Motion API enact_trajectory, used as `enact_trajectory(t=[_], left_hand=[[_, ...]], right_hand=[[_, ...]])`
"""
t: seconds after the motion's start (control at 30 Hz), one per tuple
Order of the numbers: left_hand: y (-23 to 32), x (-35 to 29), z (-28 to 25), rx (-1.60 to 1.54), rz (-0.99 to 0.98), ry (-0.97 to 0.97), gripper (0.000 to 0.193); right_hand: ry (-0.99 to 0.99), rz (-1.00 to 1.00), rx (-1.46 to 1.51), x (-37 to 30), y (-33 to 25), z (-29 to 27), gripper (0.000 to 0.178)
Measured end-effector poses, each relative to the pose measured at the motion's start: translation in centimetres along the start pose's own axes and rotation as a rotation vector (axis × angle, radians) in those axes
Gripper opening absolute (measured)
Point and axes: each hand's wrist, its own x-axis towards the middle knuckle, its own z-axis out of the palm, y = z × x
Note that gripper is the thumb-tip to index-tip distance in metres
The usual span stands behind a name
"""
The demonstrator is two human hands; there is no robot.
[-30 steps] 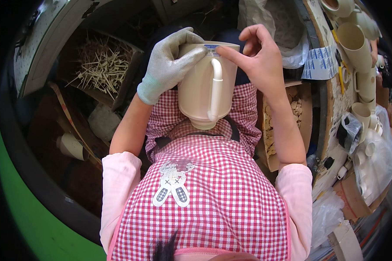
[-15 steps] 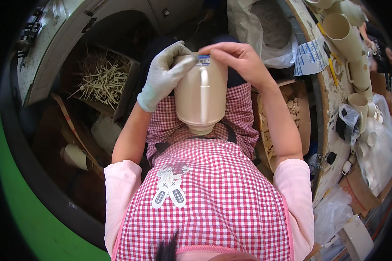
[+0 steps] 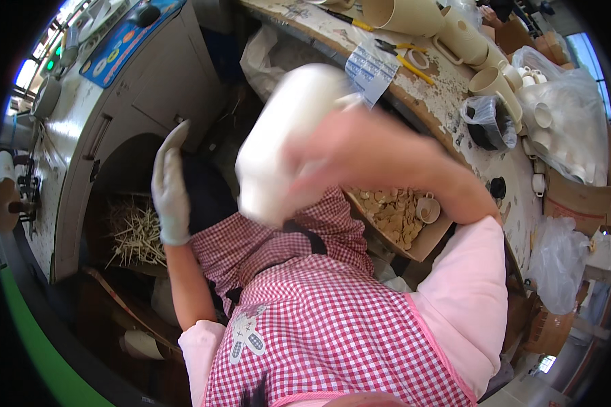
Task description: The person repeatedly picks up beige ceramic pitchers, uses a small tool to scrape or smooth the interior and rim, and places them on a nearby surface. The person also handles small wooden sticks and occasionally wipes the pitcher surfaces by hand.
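Note:
My right hand [image 3: 360, 152] grips a pale cream ceramic cup [image 3: 285, 139], blurred by motion, lifted up and to the right above my lap. My left hand [image 3: 170, 183] wears a light grey glove and hangs flat with fingers straight, apart from the cup and holding nothing. A red-and-white checked apron [image 3: 319, 319] covers my lap below both hands.
A cluttered bench [image 3: 448, 102] curves along the right with several cream cups [image 3: 475, 47], yellow-handled pliers [image 3: 404, 54], a paper slip [image 3: 370, 71] and plastic bags [image 3: 570, 122]. A cardboard box of small clay pieces [image 3: 394, 217] sits by my right elbow. Straw [image 3: 136, 234] lies in a box at left.
My left hand has let go of the cup and dropped to the left. My right hand swung the cup up and rightward toward the bench; my head view shifted.

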Motion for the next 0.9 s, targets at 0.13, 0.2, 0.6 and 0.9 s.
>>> enact_trajectory(t=[0.13,0.2,0.6,0.9], left_hand=[[-1.4,-1.4,-5.5,-0.078,-0.198,-0.040,0.039],[-3.0,-2.5,-7.2,-0.132,-0.278,0.035,0.038],[-7.3,-2.8,-10.1,-0.151,-0.533,0.342,0.043],[-10.2,-12.8,-18.8,0.698,-0.729,0.885,0.048]], right_hand=[[1.020,0.535,-0.026,-10.2,12.9,-16.3,0.021],[1.652,0.504,-0.049,-14.8,19.8,-21.9,0.019],[1.649,0.608,0.357,-11.3,61.9,-26.9,0.063],[0.946,0.917,-0.111,-4.9,65.1,-23.2,0.051]])
